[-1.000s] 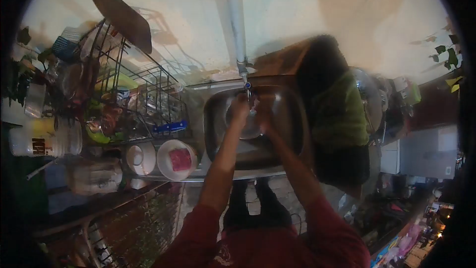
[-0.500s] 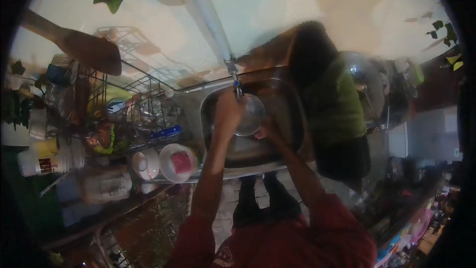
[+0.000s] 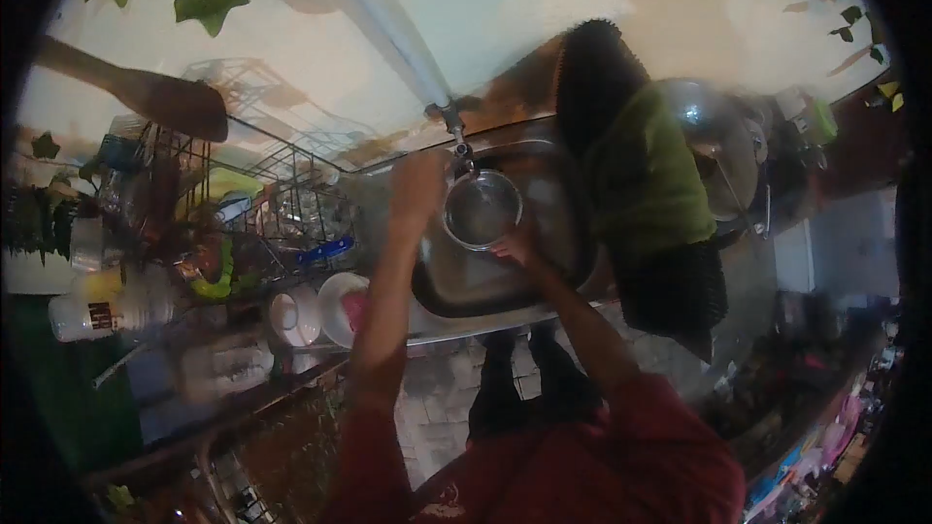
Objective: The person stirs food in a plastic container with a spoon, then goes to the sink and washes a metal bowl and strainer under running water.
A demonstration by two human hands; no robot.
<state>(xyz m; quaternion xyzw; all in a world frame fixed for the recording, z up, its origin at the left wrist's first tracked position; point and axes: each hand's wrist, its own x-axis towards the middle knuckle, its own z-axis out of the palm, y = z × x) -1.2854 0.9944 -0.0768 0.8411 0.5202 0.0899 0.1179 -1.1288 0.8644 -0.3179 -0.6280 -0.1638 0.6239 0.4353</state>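
Note:
A clear round bowl (image 3: 482, 211) is under the tap (image 3: 459, 141), over the metal sink (image 3: 456, 306). My right hand (image 3: 516, 245) grips the bowl's lower right rim, with its fingers at the edge. To the left of the tap, my left hand (image 3: 420, 184) is near the bowl's upper left side; its fingers are turned away and blurred, so what they hold cannot be made out.
A wire dish rack (image 3: 291, 204) with dishes is at the left. White bowls (image 3: 335, 309), one holding a pink sponge (image 3: 355, 311), sit left of the sink. A green cloth (image 3: 650, 180) drapes over a dark ridged object (image 3: 672, 296) at the right.
My left hand has moved left, away from the tap handle, which now shows. The bowl appears slightly lower in relation to the tap, still in my right hand. The view has shifted a little.

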